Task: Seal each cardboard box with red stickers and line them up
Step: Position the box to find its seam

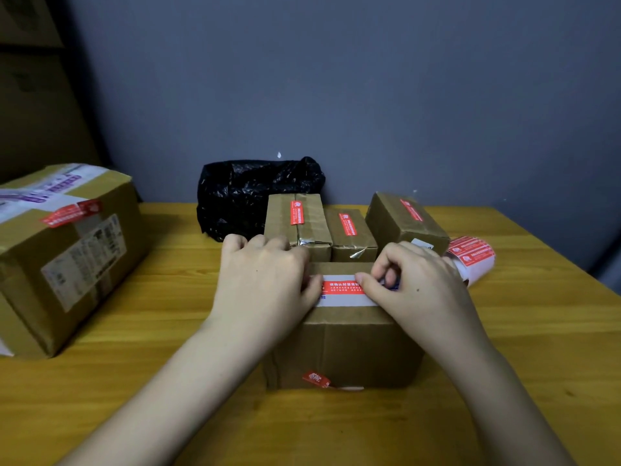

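**Sticker going down on the near box**

We're at a wooden table (134,381), mid-seal. Far left sits the big box (67,257), already stickered on its top seam. A black bag (248,193) lies at the far edge by the wall. Just right of it, three small boxes (349,237) stand in a row, each with a red strip on top; the rightmost is skewed.

Near centre is the box in hand (342,344), touching the row's near side. A red sticker (342,287) lies across the white tape on its top. Our left hand (265,280) presses on the sticker's left end with the thumb, fingers curled over the box top. Our right hand (416,287) holds down the right end, fingers bent; whether it pinches the sticker end, we can't tell. A second red tag (316,378) is on the near face.

The sticker roll (470,260) lies far right.

Next, we judge: rub the strip flat, then slide this box into line and square the skewed one.
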### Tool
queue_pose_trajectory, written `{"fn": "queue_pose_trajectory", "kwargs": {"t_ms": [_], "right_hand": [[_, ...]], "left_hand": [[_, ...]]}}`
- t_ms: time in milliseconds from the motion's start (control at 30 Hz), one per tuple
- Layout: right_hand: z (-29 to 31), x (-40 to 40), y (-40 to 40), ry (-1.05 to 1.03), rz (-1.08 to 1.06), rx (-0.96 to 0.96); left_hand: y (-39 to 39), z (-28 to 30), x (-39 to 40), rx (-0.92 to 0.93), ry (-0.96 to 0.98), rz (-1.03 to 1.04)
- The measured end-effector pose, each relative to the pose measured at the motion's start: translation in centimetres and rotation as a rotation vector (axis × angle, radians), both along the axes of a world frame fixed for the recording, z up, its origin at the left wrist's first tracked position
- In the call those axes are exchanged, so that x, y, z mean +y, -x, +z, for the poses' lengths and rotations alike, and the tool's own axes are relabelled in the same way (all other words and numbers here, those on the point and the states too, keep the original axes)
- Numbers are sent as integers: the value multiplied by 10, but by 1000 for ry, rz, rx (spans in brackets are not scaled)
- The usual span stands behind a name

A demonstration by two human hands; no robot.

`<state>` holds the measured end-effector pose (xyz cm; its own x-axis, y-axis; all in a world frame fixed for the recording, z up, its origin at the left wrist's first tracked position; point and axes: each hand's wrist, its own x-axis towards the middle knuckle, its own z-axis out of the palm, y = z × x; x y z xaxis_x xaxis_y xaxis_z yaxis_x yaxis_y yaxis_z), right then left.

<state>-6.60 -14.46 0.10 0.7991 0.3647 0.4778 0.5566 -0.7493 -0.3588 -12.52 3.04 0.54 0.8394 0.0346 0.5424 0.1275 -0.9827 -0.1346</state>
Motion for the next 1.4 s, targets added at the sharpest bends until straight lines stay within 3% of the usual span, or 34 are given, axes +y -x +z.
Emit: {"fn": "queue_pose_trajectory", "kwargs": {"t_ms": [200, 367, 467, 600, 700, 967, 1133, 1400], "right_hand": [[-1, 1, 2, -2, -21, -19], [-1, -3, 1, -31, -10, 9], [-3, -10, 2, -59, 31, -28], [-7, -17, 15, 79, 198, -106], [-14, -16, 25, 224, 283, -110], [-17, -15, 30, 404, 183, -134], [-16, -24, 32, 376, 120, -105], [-16, -20, 44, 435, 191, -159]], "left_hand": [[5, 5, 3, 68, 59, 101], [9, 5, 9, 47, 142, 65], [13, 2, 10, -16, 186, -36], [27, -7, 2, 95, 225, -291], [31, -15, -1, 193, 182, -378], [32, -17, 1, 236, 188, -358], [39, -16, 7, 203, 158, -279], [42, -17, -10, 212, 82, -414]]}}
